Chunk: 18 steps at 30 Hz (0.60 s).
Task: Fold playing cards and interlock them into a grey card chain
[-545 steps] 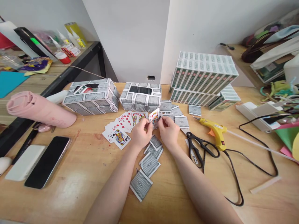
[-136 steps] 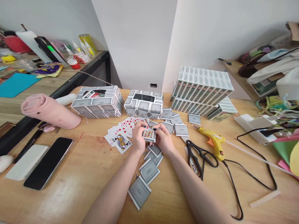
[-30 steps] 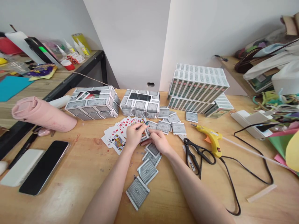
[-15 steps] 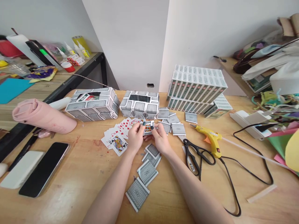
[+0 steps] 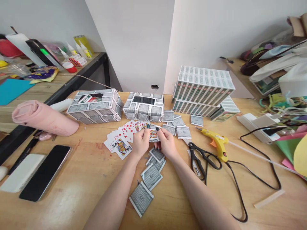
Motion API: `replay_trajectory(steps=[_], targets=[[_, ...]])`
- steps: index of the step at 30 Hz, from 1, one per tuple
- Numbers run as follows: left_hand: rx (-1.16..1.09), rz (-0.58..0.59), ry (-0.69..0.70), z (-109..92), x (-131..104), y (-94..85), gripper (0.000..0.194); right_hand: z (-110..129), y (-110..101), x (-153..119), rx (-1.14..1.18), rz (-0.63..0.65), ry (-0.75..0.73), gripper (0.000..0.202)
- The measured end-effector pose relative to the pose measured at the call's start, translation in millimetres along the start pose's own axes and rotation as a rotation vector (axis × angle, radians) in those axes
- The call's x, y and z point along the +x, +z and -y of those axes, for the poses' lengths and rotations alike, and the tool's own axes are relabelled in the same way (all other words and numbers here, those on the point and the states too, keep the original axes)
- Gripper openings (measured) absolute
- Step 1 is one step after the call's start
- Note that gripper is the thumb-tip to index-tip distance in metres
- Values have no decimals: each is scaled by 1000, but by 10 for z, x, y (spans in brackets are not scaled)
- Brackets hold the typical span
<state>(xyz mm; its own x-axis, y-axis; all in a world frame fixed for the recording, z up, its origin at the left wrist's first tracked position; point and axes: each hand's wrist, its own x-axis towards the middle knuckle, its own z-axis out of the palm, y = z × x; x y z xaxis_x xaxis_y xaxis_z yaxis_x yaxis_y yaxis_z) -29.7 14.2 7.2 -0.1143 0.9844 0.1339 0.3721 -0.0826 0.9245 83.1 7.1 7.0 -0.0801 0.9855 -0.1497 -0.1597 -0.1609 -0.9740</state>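
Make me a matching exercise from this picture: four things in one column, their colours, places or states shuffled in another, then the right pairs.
Things:
1. Playing card
2. Glue gun
3. Scissors
4. Phone

Descriptions:
A. Black-handled, lying open
B. Lying face up, dark, at the far left
C. Held between the left hand and the right hand
D. Mostly yellow

Right pairs: 1-C, 2-D, 3-A, 4-B

Playing card [image 5: 153, 135] is one of the picture ones, colorful printed side facing the camera, pinched between the left hand [image 5: 141, 142] and right hand [image 5: 167, 141]. Fingers cover its ends, so can't really tell if it's creased.
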Motion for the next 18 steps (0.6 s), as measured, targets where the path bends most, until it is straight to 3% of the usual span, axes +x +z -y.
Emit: replay_trajectory(steps=[6, 11, 18], targets=[[-38, 62, -11, 28, -22, 35, 41, -70, -27, 47, -54, -127, -75, 37], [-111, 107, -44, 9, 0, 19, 35, -95, -19, 48, -158, -145, -82, 37], [-236, 327, -140, 25, 109, -111, 29, -95, -4, 28, -307, -162, -203, 33]])
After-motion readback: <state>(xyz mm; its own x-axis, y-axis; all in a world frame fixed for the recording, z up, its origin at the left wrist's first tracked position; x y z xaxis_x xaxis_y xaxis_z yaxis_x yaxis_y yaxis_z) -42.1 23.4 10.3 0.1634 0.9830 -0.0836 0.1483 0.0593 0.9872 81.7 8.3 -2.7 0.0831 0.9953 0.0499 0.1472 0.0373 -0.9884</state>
